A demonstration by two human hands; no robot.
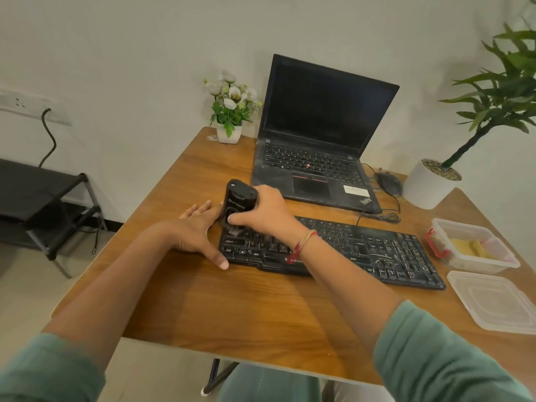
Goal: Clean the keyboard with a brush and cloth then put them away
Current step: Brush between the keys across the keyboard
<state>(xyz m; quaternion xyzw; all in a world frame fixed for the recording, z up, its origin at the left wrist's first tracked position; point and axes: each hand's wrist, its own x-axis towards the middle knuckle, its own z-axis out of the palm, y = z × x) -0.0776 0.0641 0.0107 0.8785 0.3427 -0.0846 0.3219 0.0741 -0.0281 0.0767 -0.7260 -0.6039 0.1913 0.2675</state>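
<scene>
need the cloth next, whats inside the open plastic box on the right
The open plastic box holds something pale yellow, folded or in pieces; whether it is cloth is unclear. Its frosted walls hide the bottom.

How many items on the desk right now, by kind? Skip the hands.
Keyboards: 1, the black keyboard
Laptops: 1, the laptop
Mice: 1, the mouse
Brushes: 1, the black brush, gripped by the right hand
Potted plants: 2, the flower pot and the big white pot
Plastic containers: 1, the container
Lids: 1, the lid
Total: 8
</scene>
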